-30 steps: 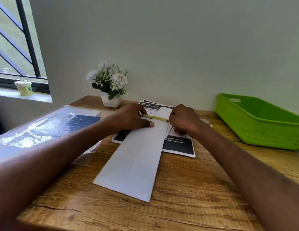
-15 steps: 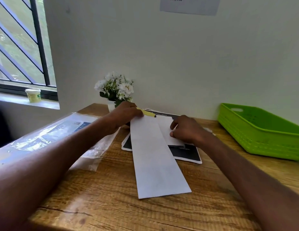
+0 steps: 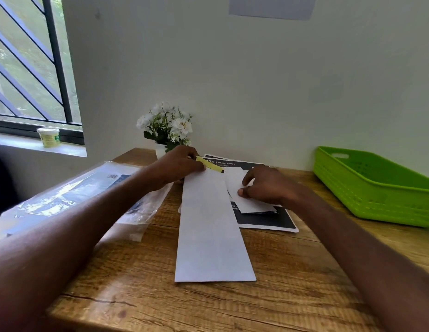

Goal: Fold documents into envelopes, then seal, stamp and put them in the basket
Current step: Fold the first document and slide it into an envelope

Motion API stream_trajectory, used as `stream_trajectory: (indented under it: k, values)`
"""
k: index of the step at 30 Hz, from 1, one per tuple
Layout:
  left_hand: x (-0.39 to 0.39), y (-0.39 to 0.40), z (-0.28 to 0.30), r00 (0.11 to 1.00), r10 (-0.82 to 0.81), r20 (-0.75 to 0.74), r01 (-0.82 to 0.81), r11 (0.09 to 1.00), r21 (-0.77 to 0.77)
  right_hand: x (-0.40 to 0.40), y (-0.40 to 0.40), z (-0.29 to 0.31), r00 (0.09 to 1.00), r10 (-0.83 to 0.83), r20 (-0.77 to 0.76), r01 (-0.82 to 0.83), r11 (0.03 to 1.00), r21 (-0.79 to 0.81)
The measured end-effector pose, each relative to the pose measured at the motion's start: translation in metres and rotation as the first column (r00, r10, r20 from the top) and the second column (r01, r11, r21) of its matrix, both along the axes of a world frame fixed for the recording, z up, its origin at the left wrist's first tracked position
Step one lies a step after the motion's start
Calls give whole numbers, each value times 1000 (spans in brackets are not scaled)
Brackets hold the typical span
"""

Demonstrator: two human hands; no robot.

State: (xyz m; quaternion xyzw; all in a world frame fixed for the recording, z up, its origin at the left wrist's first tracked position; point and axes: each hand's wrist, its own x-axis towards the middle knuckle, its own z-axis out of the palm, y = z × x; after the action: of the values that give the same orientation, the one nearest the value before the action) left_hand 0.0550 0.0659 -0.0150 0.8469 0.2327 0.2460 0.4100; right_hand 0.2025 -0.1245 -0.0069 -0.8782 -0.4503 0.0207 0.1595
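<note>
Lying on the wooden desk (image 3: 292,279) are one long white envelope (image 3: 212,226), one folded white paper (image 3: 253,204) and one yellow strip (image 3: 210,164). Sitting at its right edge is one green basket (image 3: 376,188), and standing at its far edge is one flower pot (image 3: 166,128).

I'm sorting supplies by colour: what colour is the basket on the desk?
Bright green; the basket shows best in the head view.

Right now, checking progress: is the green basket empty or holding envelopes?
Empty as far as visible: the green basket shows only bare floor, though its near wall hides part.
</note>
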Motion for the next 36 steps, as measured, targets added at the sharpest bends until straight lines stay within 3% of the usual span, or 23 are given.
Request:
stream_trajectory:
  k: [9, 16, 19, 23, 24, 27, 31, 36]
  values:
    - [5, -3, -4, 994, 51, 98, -54, 998, 30, -1, 0, -4, 977, -68, -203, 102, 981, 163]
    - [1, -9, -1, 978, 32, 207, 19, 971, -237, 17, -1, -6, 898, -104, -428, 252, 918, 306]
    - [1, -8, 0, 977, 31, 213, 31, 958, -285, 21, -2, -11, 920, -24, -392, 178, 915, 361]
    - [0, -1, 1, 975, 68, 213, -11, 965, -261, 16, 1, -12, 989, -45, -142, 89, 944, 319]
    - [0, 2, 1, 971, 90, 221, -40, 974, -222, 13, 1, -10, 993, -34, -112, 64, 961, 270]
    - [2, 9, -1, 971, 164, 174, -186, 975, 118, 1, 1, -5, 1000, 28, -12, -27, 998, 62]
    - [2, 11, -4, 985, 144, 92, -159, 970, 185, -9, 2, -5, 1000, -19, -20, 19, 1000, 21]
    - [-2, 10, -3, 983, 145, 110, -156, 983, 97, -12, 2, 0, 985, -78, -152, 83, 996, 25]
